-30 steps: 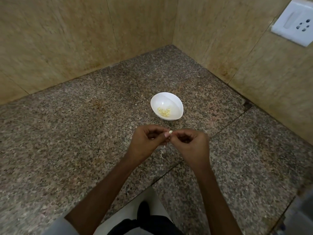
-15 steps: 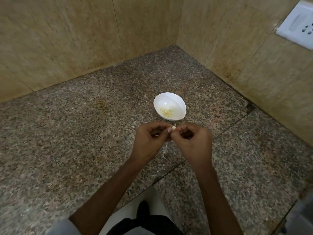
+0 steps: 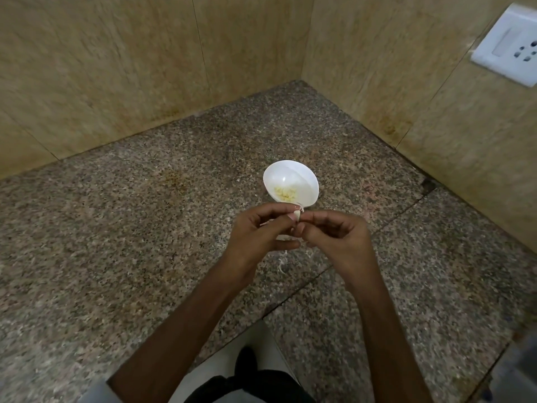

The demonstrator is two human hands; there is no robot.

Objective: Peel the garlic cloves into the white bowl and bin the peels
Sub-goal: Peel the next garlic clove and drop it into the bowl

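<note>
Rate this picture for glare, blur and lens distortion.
Head view: a small glare spot on the inner wall of the white bowl; the upper-left wall tiles look smeared, and the wide lens bows their seams; the left hand and right hand pinching the garlic clove are fairly sharp; the lower right corner is dark and blurred.

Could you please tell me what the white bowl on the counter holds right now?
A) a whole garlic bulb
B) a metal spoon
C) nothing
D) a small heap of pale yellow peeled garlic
D: a small heap of peeled garlic lies in the bottom of the white bowl, while the left hand and right hand pinch a garlic clove between them.
</note>
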